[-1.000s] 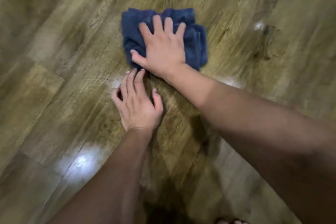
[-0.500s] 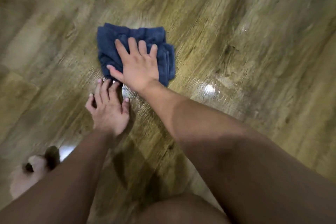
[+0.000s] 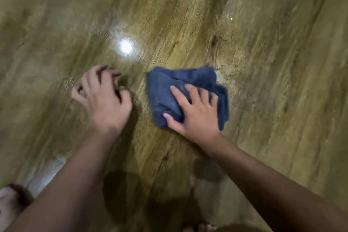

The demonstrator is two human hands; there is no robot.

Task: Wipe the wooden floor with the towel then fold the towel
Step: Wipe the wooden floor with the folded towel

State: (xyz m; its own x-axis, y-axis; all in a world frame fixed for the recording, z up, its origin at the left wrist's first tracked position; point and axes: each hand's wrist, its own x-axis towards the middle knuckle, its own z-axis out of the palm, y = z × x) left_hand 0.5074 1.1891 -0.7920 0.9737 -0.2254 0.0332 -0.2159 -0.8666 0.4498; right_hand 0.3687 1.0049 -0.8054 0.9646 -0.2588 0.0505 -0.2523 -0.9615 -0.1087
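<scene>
On the wooden floor (image 3: 263, 62), just right of centre, lies the bunched blue towel (image 3: 175, 84). Over its 5 o'clock half the right hand (image 3: 195, 113) presses, grip wide, fingers spread flat. At 9 o'clock, apart from the towel, the left hand (image 3: 105, 100) rests fingertips on the floor, loosely curled, holding nothing.

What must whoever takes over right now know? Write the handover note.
Right hand: flat on the towel, fingers spread, pressing it to the floor.
Left hand: on the bare floor beside the towel, not touching it; blurred, fingers look loosely curled, holding nothing.
Towel: bunched, not neatly folded.
Done: wiping is under way; how much is covered cannot be told.
Left: finish wiping, then fold the towel.
</scene>
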